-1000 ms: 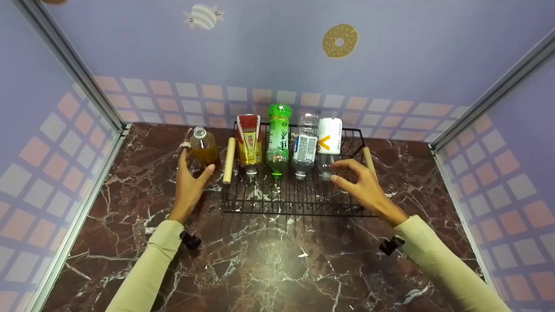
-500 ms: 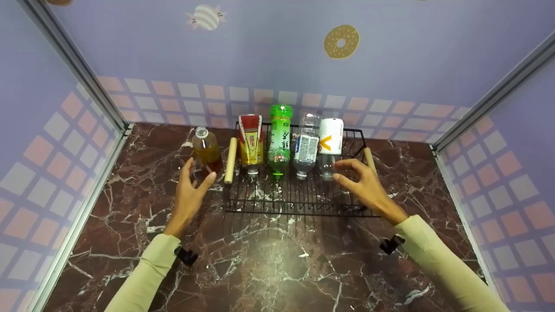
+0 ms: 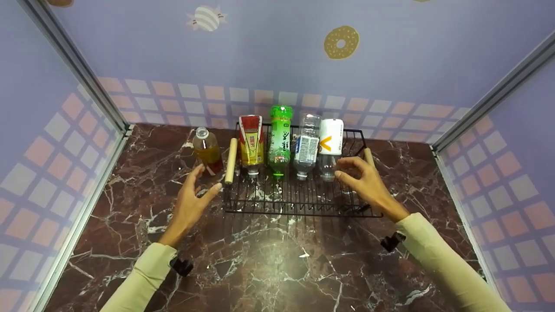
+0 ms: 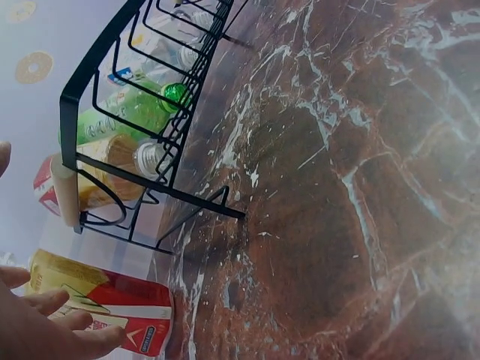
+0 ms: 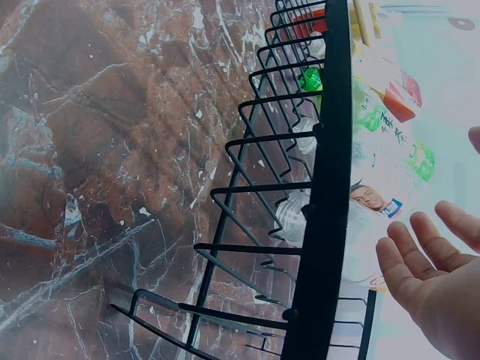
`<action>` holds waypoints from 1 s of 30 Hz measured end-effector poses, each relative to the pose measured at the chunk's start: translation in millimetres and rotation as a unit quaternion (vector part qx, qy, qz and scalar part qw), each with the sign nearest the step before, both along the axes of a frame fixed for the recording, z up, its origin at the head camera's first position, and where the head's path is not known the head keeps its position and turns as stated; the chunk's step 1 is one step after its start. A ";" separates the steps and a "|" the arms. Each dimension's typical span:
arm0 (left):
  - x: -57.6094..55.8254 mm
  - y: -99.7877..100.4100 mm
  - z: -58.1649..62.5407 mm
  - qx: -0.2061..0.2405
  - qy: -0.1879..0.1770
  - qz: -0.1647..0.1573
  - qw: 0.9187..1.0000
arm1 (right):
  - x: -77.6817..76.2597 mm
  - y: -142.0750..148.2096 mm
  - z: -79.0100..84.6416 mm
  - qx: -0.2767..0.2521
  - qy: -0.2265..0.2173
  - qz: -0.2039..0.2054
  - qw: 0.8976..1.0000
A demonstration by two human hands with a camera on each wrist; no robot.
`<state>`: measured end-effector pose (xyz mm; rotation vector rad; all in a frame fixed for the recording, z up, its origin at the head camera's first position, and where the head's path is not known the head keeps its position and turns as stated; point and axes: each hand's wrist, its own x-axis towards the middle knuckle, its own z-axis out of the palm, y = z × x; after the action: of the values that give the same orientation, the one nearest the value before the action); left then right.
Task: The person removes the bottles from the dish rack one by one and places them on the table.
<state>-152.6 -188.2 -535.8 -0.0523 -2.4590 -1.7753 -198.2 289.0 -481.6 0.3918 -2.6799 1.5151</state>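
Observation:
An amber and red bottle (image 3: 207, 149) stands upright on the marble-patterned table, left of a black wire rack (image 3: 299, 213). In front of it my left hand (image 3: 190, 201) hovers with spread fingers and holds nothing; the left wrist view shows its red and yellow label (image 4: 112, 300) behind my fingers. Several bottles lean in the rack with their necks down: a red and yellow bottle (image 3: 250, 143), a green bottle (image 3: 279, 143), a clear bottle (image 3: 306, 149) and a white-labelled bottle (image 3: 331, 136). My right hand (image 3: 366, 184) holds nothing, fingertips close beside the white-labelled bottle's clear lower part.
Pale wooden handles (image 3: 231, 161) sit at both ends of the rack. Purple panels with a tile pattern (image 3: 164, 89) enclose the table at the back and both sides. A small white scrap (image 3: 304, 255) lies on the table in front of the rack.
My left hand has drawn back from the amber and red bottle, toward the front of the table. The bottle stays in place. My right hand has barely moved.

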 end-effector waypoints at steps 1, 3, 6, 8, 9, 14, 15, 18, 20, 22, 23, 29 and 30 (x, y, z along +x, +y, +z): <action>-0.3 1.1 0.4 -0.001 0.001 -0.007 1.000 | -0.3 -0.2 0.7 0.001 0.000 -0.001 1.000; -0.5 3.3 1.2 -0.001 0.001 -0.024 1.000 | -1.2 -0.6 1.6 0.004 0.000 -0.002 1.000; -0.7 5.9 1.2 -0.006 0.001 -0.053 0.999 | -2.9 -1.5 1.4 -0.001 -0.011 -0.003 1.000; -0.4 7.5 1.5 -0.015 0.001 -0.068 0.998 | -4.4 -2.5 1.1 -0.005 -0.014 -0.006 1.000; -0.2 8.1 1.6 -0.021 0.002 -0.073 0.997 | -5.3 -3.0 0.8 -0.009 -0.016 -0.007 1.000; 0.0 12.9 3.0 -0.062 -0.004 -0.092 0.994 | -9.6 -3.9 1.5 -0.013 -0.011 -0.023 1.000; -0.1 14.1 3.4 -0.069 -0.007 -0.096 0.993 | -10.1 -3.8 2.2 -0.013 -0.012 -0.027 0.999; 0.3 18.0 3.5 -0.083 -0.015 -0.110 0.990 | -12.3 -3.0 2.3 -0.009 -0.020 -0.036 0.999; 0.7 20.6 3.6 -0.083 -0.019 -0.120 0.989 | -13.6 -2.2 1.6 -0.010 -0.025 -0.038 0.999; 0.7 23.1 2.9 -0.081 -0.020 -0.126 0.988 | -14.6 -2.0 0.8 -0.007 -0.027 -0.042 0.999; 0.7 24.1 2.3 -0.080 -0.019 -0.129 0.988 | -15.1 -2.0 0.3 -0.008 -0.028 -0.043 0.999; 0.8 30.2 -1.5 -0.075 -0.016 -0.141 0.987 | -19.9 -2.4 -0.8 -0.002 -0.027 -0.053 0.998; 0.7 31.2 -1.9 -0.074 -0.017 -0.142 0.987 | -20.8 -2.4 -0.6 0.001 -0.026 -0.054 0.998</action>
<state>-151.9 -157.0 -537.7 -0.4081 -2.7186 -1.6973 -219.0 286.5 -482.2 0.2055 -2.6931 1.5143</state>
